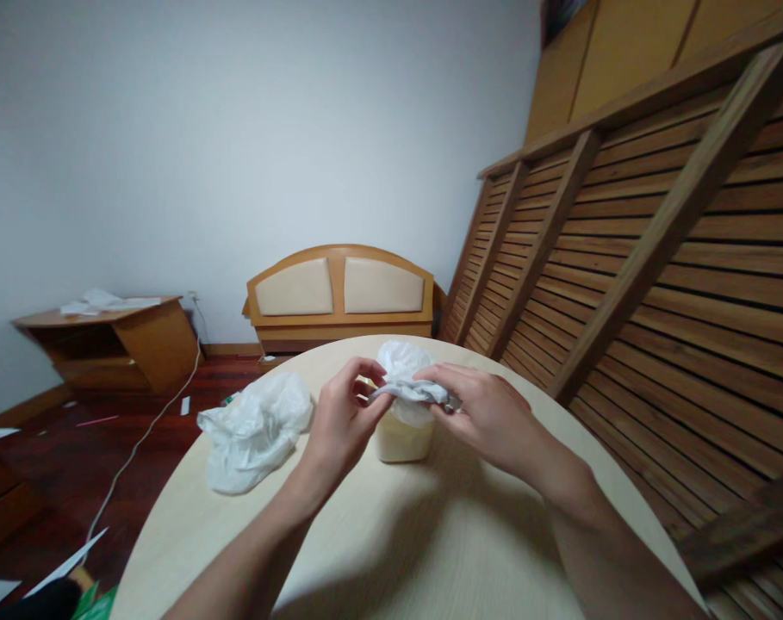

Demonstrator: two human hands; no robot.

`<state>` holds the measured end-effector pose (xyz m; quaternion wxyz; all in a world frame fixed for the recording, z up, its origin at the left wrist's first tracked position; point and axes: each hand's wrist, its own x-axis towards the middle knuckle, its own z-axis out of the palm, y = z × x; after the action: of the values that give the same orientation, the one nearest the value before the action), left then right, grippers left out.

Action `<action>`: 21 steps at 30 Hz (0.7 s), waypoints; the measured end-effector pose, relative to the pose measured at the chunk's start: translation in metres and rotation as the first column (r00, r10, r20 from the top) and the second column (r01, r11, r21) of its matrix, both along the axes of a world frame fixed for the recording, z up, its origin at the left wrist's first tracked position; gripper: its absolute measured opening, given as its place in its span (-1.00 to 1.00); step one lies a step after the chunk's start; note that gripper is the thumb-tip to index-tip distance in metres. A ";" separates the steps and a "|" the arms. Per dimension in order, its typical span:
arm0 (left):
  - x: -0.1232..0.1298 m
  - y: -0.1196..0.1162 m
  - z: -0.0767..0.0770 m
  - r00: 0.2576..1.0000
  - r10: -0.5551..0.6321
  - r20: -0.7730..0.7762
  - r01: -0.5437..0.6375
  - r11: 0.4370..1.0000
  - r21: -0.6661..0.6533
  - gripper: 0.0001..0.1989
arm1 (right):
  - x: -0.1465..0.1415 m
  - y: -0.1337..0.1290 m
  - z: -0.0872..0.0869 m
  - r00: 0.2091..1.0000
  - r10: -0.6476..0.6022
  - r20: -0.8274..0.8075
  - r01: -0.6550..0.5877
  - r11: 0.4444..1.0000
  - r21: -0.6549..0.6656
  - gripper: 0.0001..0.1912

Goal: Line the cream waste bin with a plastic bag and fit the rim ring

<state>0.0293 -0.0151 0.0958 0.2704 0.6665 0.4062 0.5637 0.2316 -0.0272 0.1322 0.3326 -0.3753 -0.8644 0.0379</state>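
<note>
Both hands are raised over a pale yellow container [402, 442] on the round table [481, 551]. My left hand [352, 405] pinches one end of a crumpled white plastic bag [413, 390]. Fingers of my right hand [478, 409] are closed round the bag's other end. More white plastic [404, 355] bunches up behind the gripped part, at the container's top. The container's upper part is hidden by the bag and the hands. To the left, a second crumpled white plastic bag [255, 430] lies on the table, touched by neither hand.
A wooden headboard [339, 325] stands against the wall behind the table. Slatted wooden panels [624, 284] lean along the right side. On the left are a low cabinet [152, 344] with papers on top and a cable [136, 448] across the dark floor.
</note>
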 end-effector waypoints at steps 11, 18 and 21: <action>0.010 -0.005 -0.001 0.960 -0.280 -0.016 0.281 0.956 0.081 -0.87 | 0.000 0.002 -0.005 0.990 -0.141 -0.011 0.141 0.989 0.035 -0.73; -0.006 0.029 -0.030 0.922 0.102 -0.374 -0.045 0.986 0.160 -0.28 | 0.024 0.026 -0.006 0.910 -0.273 -0.312 0.291 0.957 0.011 -0.80; -0.012 0.045 -0.047 0.911 0.044 -0.409 -0.047 0.999 0.001 0.08 | 0.031 0.034 -0.008 0.833 -0.319 -0.452 0.357 0.934 -0.002 -0.78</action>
<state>0.0176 0.0302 0.0489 0.1693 0.7587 0.4718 0.4161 0.2623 0.0066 0.1244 0.5378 -0.4893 -0.6860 0.0280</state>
